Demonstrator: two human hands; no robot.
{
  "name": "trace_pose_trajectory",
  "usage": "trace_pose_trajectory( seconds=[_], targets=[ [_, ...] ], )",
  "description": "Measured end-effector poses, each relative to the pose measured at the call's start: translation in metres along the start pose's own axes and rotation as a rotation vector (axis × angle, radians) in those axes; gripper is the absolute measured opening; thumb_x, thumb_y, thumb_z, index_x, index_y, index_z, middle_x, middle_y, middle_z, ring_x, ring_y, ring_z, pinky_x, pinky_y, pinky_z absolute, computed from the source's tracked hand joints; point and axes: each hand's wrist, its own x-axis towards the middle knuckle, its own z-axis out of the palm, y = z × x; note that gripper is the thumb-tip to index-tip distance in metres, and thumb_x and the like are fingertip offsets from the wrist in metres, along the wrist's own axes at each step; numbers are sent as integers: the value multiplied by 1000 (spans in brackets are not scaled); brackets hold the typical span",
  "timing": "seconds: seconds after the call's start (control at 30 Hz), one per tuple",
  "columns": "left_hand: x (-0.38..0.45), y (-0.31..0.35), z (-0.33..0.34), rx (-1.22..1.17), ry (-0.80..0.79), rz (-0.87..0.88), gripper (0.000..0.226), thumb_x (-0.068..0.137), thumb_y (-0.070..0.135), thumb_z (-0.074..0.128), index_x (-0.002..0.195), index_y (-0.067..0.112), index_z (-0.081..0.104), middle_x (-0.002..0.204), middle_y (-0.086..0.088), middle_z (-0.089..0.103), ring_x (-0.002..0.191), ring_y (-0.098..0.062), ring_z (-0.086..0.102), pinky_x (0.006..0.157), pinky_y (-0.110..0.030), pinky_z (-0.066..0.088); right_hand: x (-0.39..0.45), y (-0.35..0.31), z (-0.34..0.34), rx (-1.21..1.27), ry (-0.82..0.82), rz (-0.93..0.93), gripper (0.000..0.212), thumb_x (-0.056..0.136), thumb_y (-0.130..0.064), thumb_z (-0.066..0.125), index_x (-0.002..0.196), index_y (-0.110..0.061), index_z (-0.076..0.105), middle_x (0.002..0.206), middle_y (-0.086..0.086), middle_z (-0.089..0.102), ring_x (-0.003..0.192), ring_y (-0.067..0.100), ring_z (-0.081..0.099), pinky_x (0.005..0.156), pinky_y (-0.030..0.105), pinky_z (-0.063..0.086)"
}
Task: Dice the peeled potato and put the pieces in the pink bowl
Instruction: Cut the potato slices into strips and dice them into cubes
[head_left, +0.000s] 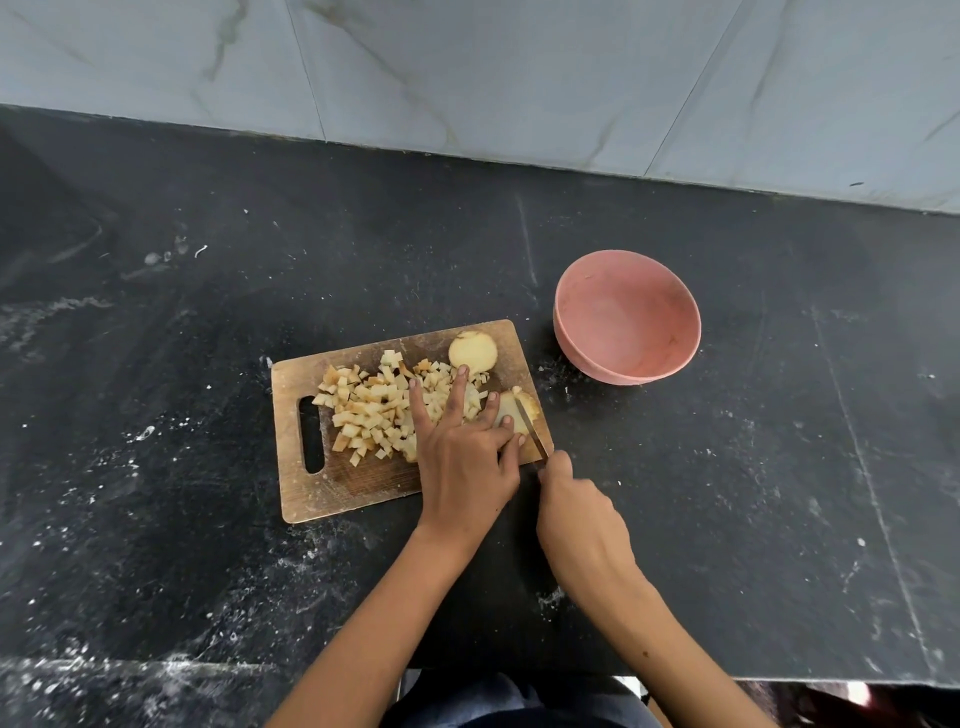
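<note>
The potato slab (511, 410) sat at the right edge of the cutting board (358, 483), pale yellow and a bit browned, pinned under the straight fingers of the left hand (465, 467). The right hand (576, 512) was wrapped around the knife (532, 431), blade laid across the slab, so mid-dice I'd say. A heap of diced pieces (374, 410) filled the board's middle, one uncut round (472, 353) near the far right corner. The pink bowl (626, 317), off the board's far right corner, had nothing visible in it. Next move probably needs even cuts.

Soft, even light, faint shadows, sharp centre, wide-angle bending at edges.
</note>
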Motion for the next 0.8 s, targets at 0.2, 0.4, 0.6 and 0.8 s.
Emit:
trace_pose_trajectory(
  seconds=[0.2, 0.4, 0.6, 0.8],
  targets=[
    [-1, -1, 3, 5, 0, 21, 5, 74, 20, 80, 78, 18, 78, 101, -5, 73, 126, -33, 51, 113, -59, 7, -6, 2, -3, 26, -21, 5, 4, 100, -11, 28, 101, -15, 30, 99, 13, 62, 90, 32, 61, 64, 35, 37],
    [-1, -1, 3, 18, 6, 34, 5, 77, 20, 77, 81, 16, 78, 102, -6, 72, 127, -33, 50, 115, -56, 3, -4, 4, -2, 9, -16, -6, 8, 99, -9, 30, 106, -13, 32, 98, 14, 62, 85, 32, 60, 64, 36, 38],
    [-2, 0, 2, 36, 2, 38, 8, 77, 19, 77, 83, 14, 78, 103, -8, 72, 127, -34, 49, 114, -54, 0, -35, 30, 8, 57, -6, -39, 15, 104, -25, 24, 90, -17, 26, 70, 1, 43, 68, 27, 45, 62, 35, 35],
    [-6, -5, -4, 46, -22, 85, 12, 80, 19, 76, 91, 16, 77, 110, -6, 71, 134, -35, 41, 111, -60, -4, -33, 24, -12, 213, 75, -116, 27, 103, -34, 25, 88, -14, 35, 72, 5, 52, 70, 31, 54, 60, 36, 38]
  ],
)
